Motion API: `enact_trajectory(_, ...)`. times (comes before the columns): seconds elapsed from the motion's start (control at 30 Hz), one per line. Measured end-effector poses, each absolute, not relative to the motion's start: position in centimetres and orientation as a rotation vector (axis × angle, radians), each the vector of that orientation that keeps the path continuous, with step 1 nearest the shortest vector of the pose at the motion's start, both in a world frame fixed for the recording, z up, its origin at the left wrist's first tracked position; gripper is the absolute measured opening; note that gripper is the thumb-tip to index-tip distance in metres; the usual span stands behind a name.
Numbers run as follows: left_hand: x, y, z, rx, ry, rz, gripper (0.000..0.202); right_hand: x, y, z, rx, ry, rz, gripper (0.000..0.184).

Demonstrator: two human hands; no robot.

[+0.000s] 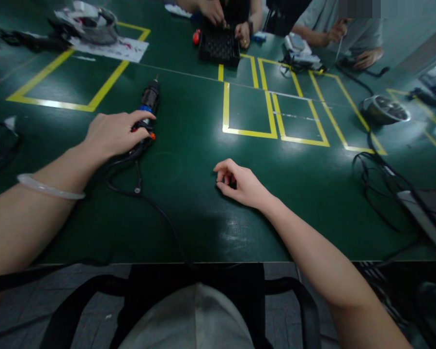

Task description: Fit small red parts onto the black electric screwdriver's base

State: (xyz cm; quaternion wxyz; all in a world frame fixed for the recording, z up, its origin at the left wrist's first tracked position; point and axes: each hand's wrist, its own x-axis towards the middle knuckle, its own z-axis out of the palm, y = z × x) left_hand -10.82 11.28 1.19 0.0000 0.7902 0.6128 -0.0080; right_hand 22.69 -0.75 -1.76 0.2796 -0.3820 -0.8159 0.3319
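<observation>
Plainly, our left hand (112,133) is laid over the rear of a black, cylindrical electric screwdriver (149,99) with a blue band and an orange-red switch. The tool lies flat on the dark green table (203,160), which is marked with yellow tape rectangles. Its bit end points away from us. Our fingers (140,118) are folded down over the handle, with the forefinger stretched furthest along the body, and the switch peeks out just beneath them. The front half of the tool is uncovered beyond the fingertips.

We judge this to be the stage of taking hold, since the grip is set but the tool is not yet off the surface. Raising it cleanly would call for the fingers to close under the body. The black power cable (160,213), which loops from the handle back towards the table edge, would also need slack. A pale translucent bangle (49,189) sits on that wrist.

Our right hand (241,184) rests on the table well apart from the tool, with its fingers curled inward and the tips near the thumb. We cannot tell whether they pinch something small or only shadow.

Across the table, another person's hands work at a black gridded tray (218,46).
</observation>
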Motion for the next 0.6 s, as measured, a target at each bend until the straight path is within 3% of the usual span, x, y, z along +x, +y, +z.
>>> enact_trajectory(0.33,-19.8,15.7,0.7,2.097,2.200,0.016,0.077,22.6,-0.8,-1.5,-1.039,-2.202,0.899,0.027)
enact_trajectory(0.6,-20.9,16.1,0.0,2.166,2.206,0.010,0.075,22.6,-0.8,-1.5,-1.031,-2.199,0.896,0.026)
